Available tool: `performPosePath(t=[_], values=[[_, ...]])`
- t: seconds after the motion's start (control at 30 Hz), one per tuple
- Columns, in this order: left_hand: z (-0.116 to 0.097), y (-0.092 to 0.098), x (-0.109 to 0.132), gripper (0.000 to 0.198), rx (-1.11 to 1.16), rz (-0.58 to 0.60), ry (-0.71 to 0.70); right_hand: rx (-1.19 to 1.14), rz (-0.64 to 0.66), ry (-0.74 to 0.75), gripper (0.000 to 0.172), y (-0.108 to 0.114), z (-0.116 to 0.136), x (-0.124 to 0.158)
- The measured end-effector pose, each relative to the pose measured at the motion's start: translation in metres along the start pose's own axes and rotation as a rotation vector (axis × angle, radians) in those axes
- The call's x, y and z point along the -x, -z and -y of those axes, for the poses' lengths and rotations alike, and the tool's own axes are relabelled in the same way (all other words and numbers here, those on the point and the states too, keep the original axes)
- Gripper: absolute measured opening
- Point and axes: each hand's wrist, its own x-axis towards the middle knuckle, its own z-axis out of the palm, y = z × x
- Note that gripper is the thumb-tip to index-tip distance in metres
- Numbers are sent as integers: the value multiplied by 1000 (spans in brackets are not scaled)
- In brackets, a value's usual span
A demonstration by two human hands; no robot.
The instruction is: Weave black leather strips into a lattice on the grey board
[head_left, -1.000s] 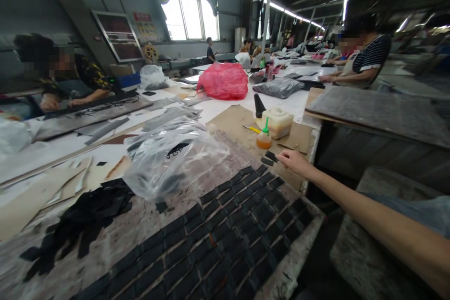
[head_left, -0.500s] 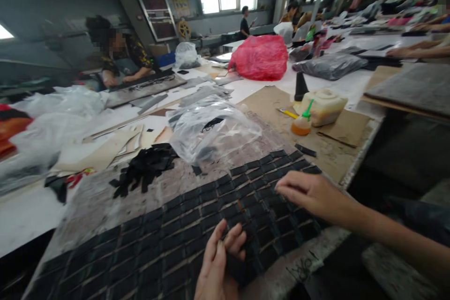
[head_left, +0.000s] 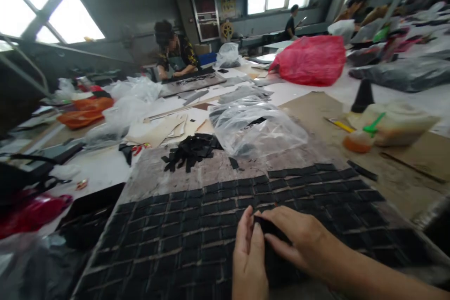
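Note:
Rows of small black strips [head_left: 190, 215] lie side by side on a stained grey board [head_left: 154, 168]. Low in the centre, my left hand [head_left: 249, 258] has its fingers closed round a black piece [head_left: 276, 248]. My right hand [head_left: 302, 239] meets it from the right, thumb and fingers pinching the same dark piece at its upper edge. The fingertips of both hands nearly touch. Beyond the rows, a heap of loose black strips [head_left: 193, 150] sits beside a clear plastic bag [head_left: 256, 131].
At right are an orange glue bottle [head_left: 358, 140] with a green nozzle, a cloudy container [head_left: 404, 124] and a yellow cutter [head_left: 342, 125]. A red bag [head_left: 311, 61] stands farther back. A person [head_left: 176, 56] works across the table; orange bags [head_left: 86, 110] lie at left.
My right hand has moved from over the strips at the right to my left hand and now grips the black piece. The view has turned left.

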Motion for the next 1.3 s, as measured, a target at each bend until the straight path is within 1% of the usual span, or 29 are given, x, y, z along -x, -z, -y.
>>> performPosePath(t=[0.07,0.1,0.17,0.23,0.33,0.47,0.57,0.63,0.7,0.77,0.83,0.93,1.03,1.17,1.23,1.3], values=[[-7,13,-1,59,-62,-75,-88,46,-16,36,26,-4,-10,-16],[-12,22,-1,56,-98,-107,-126,56,-11,56,25,-8,-14,-27],[-21,48,-2,49,-188,-183,-196,46,33,103,24,-17,-16,-54],[-33,82,-5,40,-323,-281,-277,27,92,146,22,-30,-9,-86],[-56,140,-11,31,-617,-417,-419,51,173,175,21,-55,15,-139],[-88,216,-31,28,-1026,-512,-615,138,252,231,21,-96,58,-210],[-104,259,-53,28,-1199,-567,-729,184,295,282,21,-127,89,-254],[-108,279,-68,27,-1218,-592,-759,194,307,286,22,-144,106,-277],[-107,290,-81,27,-1214,-615,-784,205,315,291,22,-158,119,-294],[-104,296,-90,28,-1217,-632,-805,226,322,308,21,-168,127,-306],[-102,300,-94,28,-1225,-635,-811,249,327,318,20,-176,131,-315],[-104,305,-94,28,-1242,-598,-795,268,352,331,21,-185,131,-322],[-107,311,-92,28,-1242,-566,-773,271,395,365,23,-188,130,-326],[-106,313,-89,27,-1213,-567,-764,239,434,379,24,-190,127,-330],[-105,312,-88,27,-1170,-586,-772,196,435,379,21,-189,121,-332],[-107,311,-85,26,-1134,-584,-762,166,410,376,18,-185,110,-333]])
